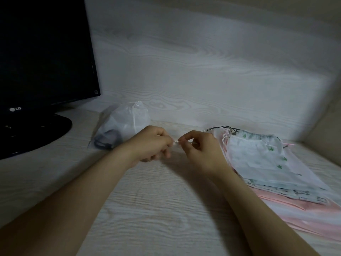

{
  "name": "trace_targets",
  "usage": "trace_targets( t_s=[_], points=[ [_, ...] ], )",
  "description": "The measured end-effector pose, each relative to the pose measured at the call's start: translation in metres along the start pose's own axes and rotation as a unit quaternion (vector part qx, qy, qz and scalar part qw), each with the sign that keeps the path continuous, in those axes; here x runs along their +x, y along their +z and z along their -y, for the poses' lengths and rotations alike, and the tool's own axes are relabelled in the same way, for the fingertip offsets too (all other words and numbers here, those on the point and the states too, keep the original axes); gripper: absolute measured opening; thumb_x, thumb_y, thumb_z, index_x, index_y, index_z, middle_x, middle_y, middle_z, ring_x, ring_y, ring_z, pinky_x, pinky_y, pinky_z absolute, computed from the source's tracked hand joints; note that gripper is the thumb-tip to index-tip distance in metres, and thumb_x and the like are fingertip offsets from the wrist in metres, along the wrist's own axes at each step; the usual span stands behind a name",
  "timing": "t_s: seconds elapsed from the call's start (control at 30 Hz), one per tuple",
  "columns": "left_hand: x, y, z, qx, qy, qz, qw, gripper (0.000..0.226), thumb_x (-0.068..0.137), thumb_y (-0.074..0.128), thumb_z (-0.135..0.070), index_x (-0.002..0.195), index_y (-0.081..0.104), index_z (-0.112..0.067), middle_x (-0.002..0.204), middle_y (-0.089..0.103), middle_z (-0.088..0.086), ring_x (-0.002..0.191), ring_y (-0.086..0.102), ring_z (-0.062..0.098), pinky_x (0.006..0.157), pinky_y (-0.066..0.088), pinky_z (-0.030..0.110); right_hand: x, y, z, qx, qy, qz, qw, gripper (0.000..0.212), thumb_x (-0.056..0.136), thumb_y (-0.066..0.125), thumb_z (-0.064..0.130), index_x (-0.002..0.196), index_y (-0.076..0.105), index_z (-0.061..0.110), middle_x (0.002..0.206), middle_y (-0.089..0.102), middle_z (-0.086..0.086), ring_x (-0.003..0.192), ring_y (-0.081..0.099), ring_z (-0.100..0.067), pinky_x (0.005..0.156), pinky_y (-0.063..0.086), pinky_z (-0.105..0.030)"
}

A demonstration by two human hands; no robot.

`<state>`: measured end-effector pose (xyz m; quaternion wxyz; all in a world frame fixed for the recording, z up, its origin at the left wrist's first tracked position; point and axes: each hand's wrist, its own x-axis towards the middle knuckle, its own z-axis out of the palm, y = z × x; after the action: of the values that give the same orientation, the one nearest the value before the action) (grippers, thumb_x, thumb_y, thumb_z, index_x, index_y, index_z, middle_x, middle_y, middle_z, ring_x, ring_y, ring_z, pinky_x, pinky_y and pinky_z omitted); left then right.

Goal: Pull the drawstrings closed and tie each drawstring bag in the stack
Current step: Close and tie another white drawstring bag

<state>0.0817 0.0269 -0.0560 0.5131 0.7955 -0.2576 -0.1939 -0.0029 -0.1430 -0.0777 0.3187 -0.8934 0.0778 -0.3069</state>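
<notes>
Pale wood-grain desk (147, 209), dim light. I see short white cord (176, 142) above desk at centre, pinched between fingertips of left hand (153, 143) and right hand (199, 150); both hands curled, fingertips almost meeting. Cannot tell which bag cord belongs to. Stack of bags (258, 163) lies flat just right of right hand, white one with green print on top, pink ones beneath. Closed white bag (127, 121) sits behind left hand, near monitor (42, 52) at far left.
</notes>
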Motion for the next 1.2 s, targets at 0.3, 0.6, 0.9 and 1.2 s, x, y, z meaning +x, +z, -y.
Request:
trace_targets(
  t_s=[0.3,0.6,0.9,1.2],
  points=[
    [-0.003,0.003,-0.004,-0.068,0.013,0.011,0.998,0.019,0.100,0.061,-0.017,0.110,0.071,-0.004,0.094,0.082,-0.002,0.087,0.081,0.021,0.083,0.059,0.039,-0.001,-0.005,0.001,0.151,0.114,-0.003,0.982,0.032,0.089,0.080,0.034,0.068,0.069,0.013,0.049,0.047,0.015,0.047,0.041,-0.002,0.048,0.034,-0.013],
    [0.002,0.000,-0.002,-0.082,0.009,0.016,0.996,0.014,0.102,0.059,-0.015,0.095,0.067,-0.007,0.080,0.074,0.007,0.071,0.075,0.025,0.071,0.056,0.037,0.001,-0.005,0.003,0.003,0.049,-0.072,0.996,0.027,0.083,0.081,0.045,0.073,0.070,0.022,0.049,0.042,0.014,0.048,0.045,-0.004,0.049,0.031,-0.015],
    [0.006,0.002,-0.005,-0.142,0.083,-0.079,0.983,0.028,0.096,0.057,-0.012,0.070,0.064,-0.006,0.071,0.069,0.010,0.076,0.068,0.027,0.074,0.060,0.039,0.003,-0.002,0.001,-0.047,0.059,-0.004,0.997,0.031,0.091,0.071,0.049,0.078,0.069,0.022,0.063,0.057,0.010,0.062,0.054,-0.007,0.057,0.036,-0.025],
    [0.002,0.012,-0.006,-0.187,0.113,-0.035,0.975,0.022,0.105,0.059,-0.016,0.085,0.058,-0.008,0.092,0.078,0.016,0.091,0.078,0.031,0.075,0.058,0.039,0.001,0.004,-0.008,-0.023,0.041,0.058,0.997,0.031,0.088,0.074,0.048,0.073,0.068,0.022,0.051,0.048,0.010,0.048,0.042,-0.007,0.058,0.035,-0.028]
  ],
)
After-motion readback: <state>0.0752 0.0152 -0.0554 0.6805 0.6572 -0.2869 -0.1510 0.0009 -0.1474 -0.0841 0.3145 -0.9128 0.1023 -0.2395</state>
